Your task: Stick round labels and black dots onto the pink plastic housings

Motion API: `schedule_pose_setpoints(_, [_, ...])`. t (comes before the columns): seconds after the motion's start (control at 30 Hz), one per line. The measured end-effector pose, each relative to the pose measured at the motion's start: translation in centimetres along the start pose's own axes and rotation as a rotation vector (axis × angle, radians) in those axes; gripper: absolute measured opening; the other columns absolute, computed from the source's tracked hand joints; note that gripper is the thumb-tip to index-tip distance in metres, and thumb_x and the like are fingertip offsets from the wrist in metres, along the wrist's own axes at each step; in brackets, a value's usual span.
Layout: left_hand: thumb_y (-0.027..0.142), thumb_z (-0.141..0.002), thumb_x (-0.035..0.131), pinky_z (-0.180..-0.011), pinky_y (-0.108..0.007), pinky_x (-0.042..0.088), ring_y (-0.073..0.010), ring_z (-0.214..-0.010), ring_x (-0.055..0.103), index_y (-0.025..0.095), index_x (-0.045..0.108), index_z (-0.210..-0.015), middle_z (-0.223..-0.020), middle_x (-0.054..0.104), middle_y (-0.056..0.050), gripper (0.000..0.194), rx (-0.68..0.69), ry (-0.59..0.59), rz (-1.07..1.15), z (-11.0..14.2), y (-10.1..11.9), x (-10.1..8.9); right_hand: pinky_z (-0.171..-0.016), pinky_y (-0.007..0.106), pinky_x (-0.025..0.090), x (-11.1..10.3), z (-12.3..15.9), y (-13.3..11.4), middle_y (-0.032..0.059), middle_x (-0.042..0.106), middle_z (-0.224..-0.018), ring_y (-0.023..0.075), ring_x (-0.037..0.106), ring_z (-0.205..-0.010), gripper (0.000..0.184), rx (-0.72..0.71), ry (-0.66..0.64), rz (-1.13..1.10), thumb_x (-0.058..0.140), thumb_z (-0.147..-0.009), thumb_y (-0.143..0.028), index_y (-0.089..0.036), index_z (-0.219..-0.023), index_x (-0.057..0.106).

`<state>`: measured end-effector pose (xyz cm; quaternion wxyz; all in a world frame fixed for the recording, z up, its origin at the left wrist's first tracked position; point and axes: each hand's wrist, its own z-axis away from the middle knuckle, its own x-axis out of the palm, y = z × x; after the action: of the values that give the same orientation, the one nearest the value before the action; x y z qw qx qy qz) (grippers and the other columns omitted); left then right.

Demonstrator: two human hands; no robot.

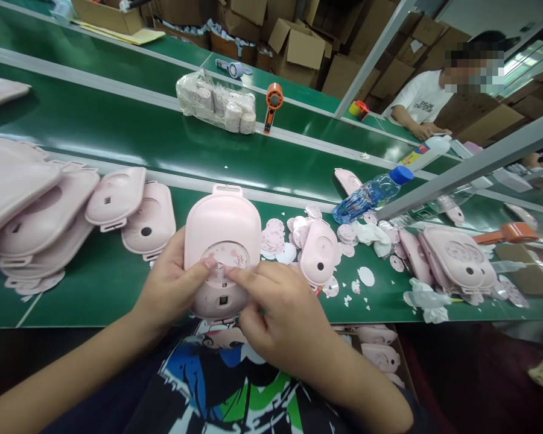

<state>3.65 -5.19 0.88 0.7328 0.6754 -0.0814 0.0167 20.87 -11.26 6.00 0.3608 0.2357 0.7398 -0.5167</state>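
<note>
A pink plastic casing (223, 220) with rounded corners and a strap loop on its top edge is held above the near edge of the bench. My left hand (174, 280) grips its left side, the thumb lying over the front. In its oval recess sits a round printed sticker (239, 258). The index finger of my right hand (280, 307) presses on this sticker close to my left thumb, while its other fingers are curled at the casing's lower right side. A small square opening shows below the recess.
Stacked pink casings (40, 205) lie at left, more (457, 256) at right. Round stickers (274, 236) and a casing (319, 253) lie right of my hands. Behind them are a water bottle (373, 196), a bagged bundle (217, 102) and an orange handheld fan (274, 99). A person (423, 102) works across the bench.
</note>
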Motion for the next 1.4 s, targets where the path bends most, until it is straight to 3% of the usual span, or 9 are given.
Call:
schedule_pose_setpoints(0.1, [0.038,-0.077,0.075,-0.074,-0.035,0.057,-0.0275,-0.095,0.065,0.028,0.059,-0.128,-0.109,0.069,-0.005,0.054,-0.007,0.021,0.089,0.0,0.3,0.5,-0.074,0.030,0.047,0.4,-0.1,0.3,0.0027,0.066,-0.090,0.0155,0.058,-0.079,0.037,-0.021,0.079,-0.229,0.052,-0.085,-0.010,-0.018,-0.121,0.060])
schedule_pose_setpoints(0.27, [0.030,-0.083,0.071,-0.084,-0.035,0.059,-0.0243,-0.104,0.064,0.028,0.046,-0.139,-0.115,0.068,-0.005,0.061,-0.042,0.109,0.319,0.2,1.4,1.7,-0.065,0.028,0.045,1.5,-0.4,0.9,-0.0015,0.064,-0.077,0.0130,0.056,-0.069,0.007,0.045,0.215,-0.336,0.061,-0.084,-0.013,-0.020,-0.085,0.060])
schedule_pose_setpoints(0.5, [0.021,-0.087,0.067,-0.108,-0.042,0.046,-0.0240,-0.129,0.052,0.031,0.046,-0.139,-0.124,0.066,-0.003,0.057,0.025,0.124,0.403,0.5,2.4,2.2,-0.062,0.026,0.048,1.3,-0.7,1.2,-0.0022,0.062,-0.073,0.0106,0.055,-0.064,0.006,0.104,0.277,-0.476,0.065,-0.083,-0.014,-0.019,-0.080,0.063])
schedule_pose_setpoints(0.73, [0.023,-0.086,0.067,-0.100,-0.048,0.052,-0.0286,-0.120,0.058,0.028,0.045,-0.138,-0.125,0.064,-0.007,0.057,0.006,0.080,0.406,0.6,2.4,2.4,-0.067,0.028,0.050,1.1,-0.7,1.1,-0.0017,0.068,-0.076,0.0121,0.059,-0.069,0.010,0.068,0.237,-0.399,0.066,-0.081,-0.010,-0.020,-0.079,0.066])
schedule_pose_setpoints(1.0, [0.023,-0.087,0.067,-0.103,-0.041,0.051,-0.0264,-0.126,0.054,0.029,0.044,-0.138,-0.128,0.062,-0.006,0.056,0.004,0.049,0.386,0.7,2.3,2.2,-0.070,0.028,0.051,1.1,-0.8,1.1,-0.0010,0.071,-0.079,0.0130,0.061,-0.071,0.014,0.035,0.219,-0.335,0.065,-0.081,-0.006,-0.020,-0.080,0.066])
schedule_pose_setpoints(1.17, [0.019,-0.087,0.067,-0.105,-0.037,0.050,-0.0234,-0.128,0.053,0.034,0.046,-0.137,-0.132,0.060,-0.003,0.056,0.056,0.034,0.394,1.1,2.2,2.2,-0.070,0.030,0.050,1.5,-1.0,1.4,-0.0007,0.070,-0.078,0.0136,0.060,-0.071,0.011,0.075,0.198,-0.273,0.063,-0.082,-0.009,-0.019,-0.079,0.065])
schedule_pose_setpoints(1.27, [0.017,-0.087,0.065,-0.106,-0.042,0.048,-0.0235,-0.126,0.055,0.036,0.043,-0.141,-0.130,0.062,-0.004,0.061,0.069,0.033,0.426,1.2,2.2,2.4,-0.068,0.030,0.049,1.6,-1.1,1.5,-0.0003,0.069,-0.078,0.0137,0.060,-0.070,0.010,0.110,0.226,-0.276,0.062,-0.082,-0.010,-0.020,-0.078,0.064])
schedule_pose_setpoints(1.4, [0.017,-0.087,0.065,-0.109,-0.048,0.045,-0.0254,-0.127,0.054,0.037,0.039,-0.143,-0.131,0.062,-0.004,0.065,0.047,0.034,0.434,1.2,2.3,2.7,-0.066,0.030,0.048,1.1,-1.4,1.6,-0.0018,0.066,-0.075,0.0134,0.059,-0.067,0.010,0.271,0.177,-0.356,0.065,-0.080,-0.015,-0.021,-0.082,0.058])
